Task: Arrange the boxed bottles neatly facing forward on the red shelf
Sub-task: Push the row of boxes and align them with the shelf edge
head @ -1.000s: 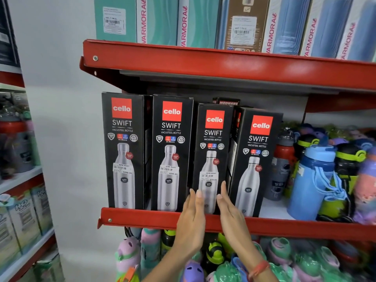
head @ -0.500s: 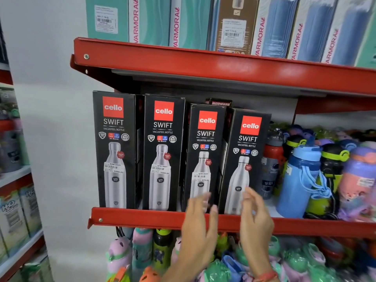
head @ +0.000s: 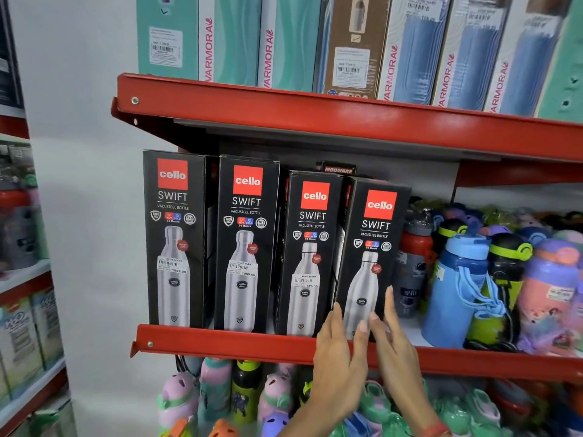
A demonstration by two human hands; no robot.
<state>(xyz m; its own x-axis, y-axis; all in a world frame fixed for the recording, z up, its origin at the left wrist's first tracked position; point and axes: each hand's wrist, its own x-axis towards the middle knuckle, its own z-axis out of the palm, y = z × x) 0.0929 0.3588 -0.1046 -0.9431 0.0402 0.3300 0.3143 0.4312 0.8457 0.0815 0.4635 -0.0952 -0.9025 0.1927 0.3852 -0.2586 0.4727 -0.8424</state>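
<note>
Four black Cello Swift bottle boxes stand upright in a row on the red shelf [head: 227, 343], printed fronts facing out: the first box [head: 173, 241], second box [head: 244, 247], third box [head: 307, 253] and fourth box [head: 372, 247]. The two right ones are shorter, and the fourth is turned slightly to the left. My left hand [head: 337, 357] reaches up with spread fingers to the fourth box's lower left edge. My right hand [head: 394, 339] lies flat, its fingertips at that box's lower right edge. Neither hand is closed around it.
A dark Modware box [head: 339, 169] peeks out behind the row. Loose plastic bottles, among them a blue one [head: 457, 291], crowd the shelf to the right. Tall boxes fill the upper red shelf [head: 284, 105]. Children's bottles [head: 214, 392] fill the level below. Another shelf unit [head: 22, 279] stands left.
Both hands have shifted right, from the bottom of the third box to the bottom of the fourth box. The boxes stand as before.
</note>
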